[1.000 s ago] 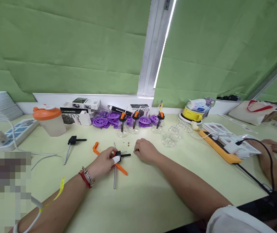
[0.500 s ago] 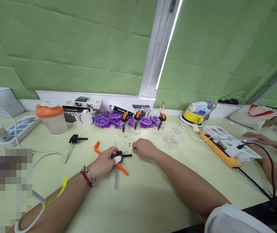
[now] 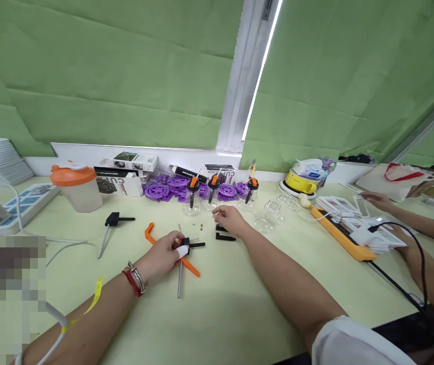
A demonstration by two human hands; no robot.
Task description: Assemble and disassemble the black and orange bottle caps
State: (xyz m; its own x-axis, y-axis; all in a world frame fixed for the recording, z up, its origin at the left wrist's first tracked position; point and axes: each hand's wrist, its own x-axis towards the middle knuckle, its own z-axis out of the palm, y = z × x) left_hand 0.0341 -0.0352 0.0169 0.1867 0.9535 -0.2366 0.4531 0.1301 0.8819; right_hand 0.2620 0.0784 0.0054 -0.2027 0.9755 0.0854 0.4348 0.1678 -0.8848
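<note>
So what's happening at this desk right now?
A person sits at a pale green table strewn with small parts. The left hand pinches a small black piece lying over an orange strip and a metal rod. The right hand reaches toward the glass jars, something tiny between its fingertips. Another person's hand handles papers at the right.

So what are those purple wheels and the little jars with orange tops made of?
The purple wheels look like moulded plastic: solid even colour, slight sheen, spoked shapes. The little jars seem to be clear glass or clear plastic; you see through them and they glint. Their orange tops look like matte plastic.
</note>
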